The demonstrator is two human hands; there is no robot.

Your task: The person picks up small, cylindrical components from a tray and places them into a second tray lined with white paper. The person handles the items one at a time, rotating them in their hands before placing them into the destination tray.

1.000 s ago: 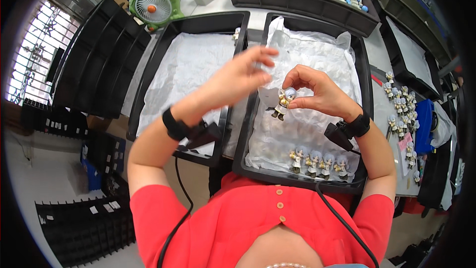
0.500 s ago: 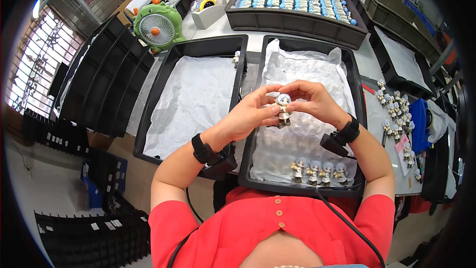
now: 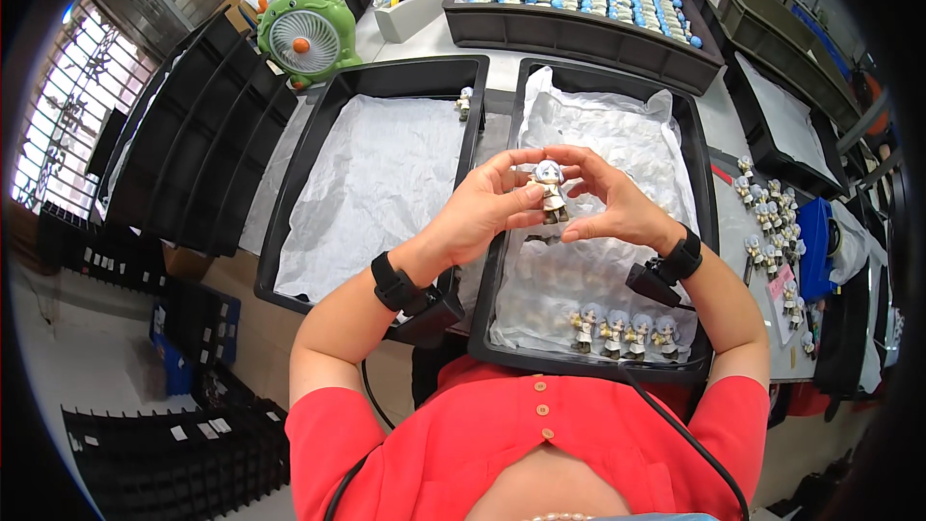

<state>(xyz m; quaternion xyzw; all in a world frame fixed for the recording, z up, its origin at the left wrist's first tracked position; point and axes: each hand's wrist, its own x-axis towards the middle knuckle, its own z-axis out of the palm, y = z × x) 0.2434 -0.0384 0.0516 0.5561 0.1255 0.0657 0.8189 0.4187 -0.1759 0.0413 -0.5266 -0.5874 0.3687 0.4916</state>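
A small figurine point(image 3: 551, 191) with pale lilac hair, a white outfit and dark boots stands upright between my hands, above the right-hand tray. My left hand point(image 3: 487, 201) is closed on it, thumb and fingers pinching its side. My right hand point(image 3: 615, 201) curves around the other side, open, thumb held away from the figurine. Its upper fingers are close to the figurine's head; whether they touch it I cannot tell. Several similar figurines point(image 3: 614, 333) stand in a row at the near end of the black tray point(image 3: 707, 222) lined with white paper.
Left of it is another paper-lined black tray point(image 3: 273, 256), with one figurine point(image 3: 465, 103) on its far right rim. Loose figurines point(image 3: 769, 214) crowd the table at right, beside a blue bin point(image 3: 818, 249). Farther back are a green fan point(image 3: 307, 39), a tape dispenser point(image 3: 409, 17) and a filled grey crate point(image 3: 579, 34).
My right thumb has come away from the figurine and the right hand has opened wider. The figurine has risen slightly in the picture, still in my left hand.
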